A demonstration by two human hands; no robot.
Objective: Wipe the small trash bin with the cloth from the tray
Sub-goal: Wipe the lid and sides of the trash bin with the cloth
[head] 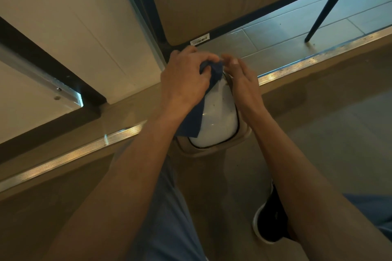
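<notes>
Left hand grips a bunched dark blue cloth, fingers curled round it, pressing it on the far end of the small trash bin, with a loose flap hanging down the bin's side at 9 o'clock. That bin, white-lidded with a beige rim, sits on the floor at centre frame, between the two forearms. At 3 o'clock of the bin, the right hand lies flat along its side, fingers straight and together, steadying it.

Wiping looks under way at the lid's far edge. Next the cloth likely needs drawing toward 6 o'clock across the speckled lid, then round the sides.

Hidden: the bin's far end under both hands, and its body below the rim. No tray is in view. A dark shoe shows at 5 o'clock.
</notes>
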